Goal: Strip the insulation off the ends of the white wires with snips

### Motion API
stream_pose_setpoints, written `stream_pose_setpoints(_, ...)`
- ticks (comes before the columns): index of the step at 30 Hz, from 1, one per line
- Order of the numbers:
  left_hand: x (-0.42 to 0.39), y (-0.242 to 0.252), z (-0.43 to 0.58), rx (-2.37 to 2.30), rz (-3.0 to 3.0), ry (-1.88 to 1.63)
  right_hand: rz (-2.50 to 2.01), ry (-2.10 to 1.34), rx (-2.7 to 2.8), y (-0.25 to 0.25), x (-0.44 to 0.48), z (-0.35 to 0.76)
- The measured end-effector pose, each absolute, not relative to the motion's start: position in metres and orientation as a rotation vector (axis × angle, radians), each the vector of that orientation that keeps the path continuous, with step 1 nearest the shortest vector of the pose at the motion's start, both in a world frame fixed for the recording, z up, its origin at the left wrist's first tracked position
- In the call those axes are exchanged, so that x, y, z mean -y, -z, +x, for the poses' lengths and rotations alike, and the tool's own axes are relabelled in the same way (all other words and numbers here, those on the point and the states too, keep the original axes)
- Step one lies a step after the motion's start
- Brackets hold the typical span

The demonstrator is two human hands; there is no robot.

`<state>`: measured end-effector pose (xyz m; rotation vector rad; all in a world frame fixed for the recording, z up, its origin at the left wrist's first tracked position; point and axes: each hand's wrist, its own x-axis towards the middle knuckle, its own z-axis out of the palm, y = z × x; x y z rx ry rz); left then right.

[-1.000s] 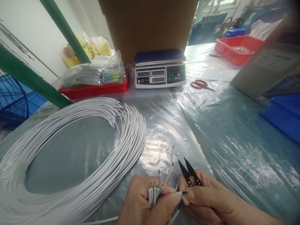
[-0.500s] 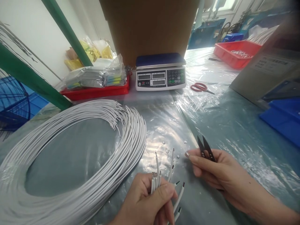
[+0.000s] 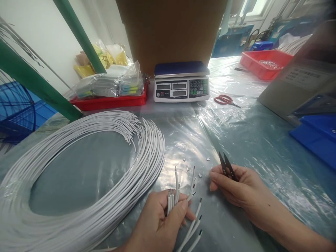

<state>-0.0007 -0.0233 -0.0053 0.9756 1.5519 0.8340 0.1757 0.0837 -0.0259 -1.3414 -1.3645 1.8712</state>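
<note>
My left hand is closed around several white cables, their stripped dark ends pointing up. More cable ends fan out to the right of its fingers. Black thread snips sit in my right hand, blades pointing up and slightly apart. Its thumb and forefinger are close together beyond the snips, and the snips' handles are hidden in the palm. Between and above the hands, a few small shiny bits lie on the plastic sheet. To the left spreads a big coil of white cable.
A digital counting scale stands at the back, before a cardboard box. Left of it is a red tray of bagged parts. Red-handled scissors lie to its right. A blue bin and a red bin occupy the right.
My left hand has shifted slightly left, and the loose cable ends beside it have moved. My right hand, still holding the snips, has its thumb and forefinger nearer the snips.
</note>
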Motion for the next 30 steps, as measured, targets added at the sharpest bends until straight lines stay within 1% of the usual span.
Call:
stream_pose_setpoints(3, 0.025, 0.002, -0.003, -1.627, 1.097, -0.785, -1.353, -1.844, 1.332, 0.026, -0.084, 0.173)
stream_pose_setpoints(8, 0.02, -0.002, -0.004, -1.6, 1.113, -0.771, -1.331, -1.78, 1.307, 0.02, -0.073, 0.173)
stream_pose_setpoints(10, 0.018, -0.003, -0.004, -1.581, 1.092, -0.769, -1.234, -1.757, 1.418, 0.017, -0.067, 0.173)
stream_pose_setpoints(15, 0.016, -0.002, -0.005, -1.469, 0.99, -0.799, -0.92, -1.657, 2.051, 0.011, -0.06, 0.167)
stream_pose_setpoints(21, 0.016, 0.001, -0.008, -1.477, 0.894, -0.784, -0.925, -1.382, 2.414, 0.008, -0.057, 0.161)
stream_pose_setpoints(27, 0.018, 0.002, -0.011, -1.498, 0.833, -0.775, -0.826, -1.242, 2.475, 0.002, -0.053, 0.169)
stream_pose_setpoints(30, 0.022, 0.007, -0.011, -1.446, 0.769, -0.801, -0.782, -1.341, 2.462, 0.006, -0.053, 0.179)
